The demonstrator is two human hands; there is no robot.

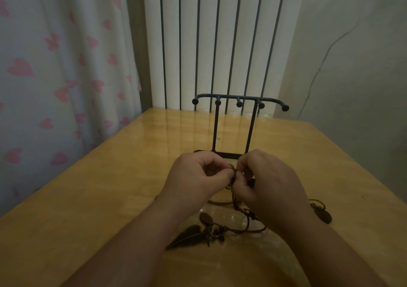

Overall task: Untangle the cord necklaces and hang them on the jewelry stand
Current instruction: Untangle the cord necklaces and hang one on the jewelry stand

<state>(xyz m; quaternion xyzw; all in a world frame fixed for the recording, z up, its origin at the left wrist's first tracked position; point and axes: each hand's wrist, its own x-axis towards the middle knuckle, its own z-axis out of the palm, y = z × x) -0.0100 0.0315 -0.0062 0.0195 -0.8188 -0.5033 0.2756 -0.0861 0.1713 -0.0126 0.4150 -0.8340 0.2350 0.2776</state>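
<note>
Barely started: left hand (199,173) and right hand (267,179) both pinch what's probably a knot in the cord necklaces (239,209), jewelry stand (240,101) behind them bare.

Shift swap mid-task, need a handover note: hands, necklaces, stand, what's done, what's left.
Hands: left hand and right hand both pinch the knot of cords, just in front of the jewelry stand.
Stand: upright on the table, all pegs bare.
Loose cords and the feather pendant lie on the table between the wrists.
Done: nothing hung.
Left: untangle, hang each necklace.
</note>
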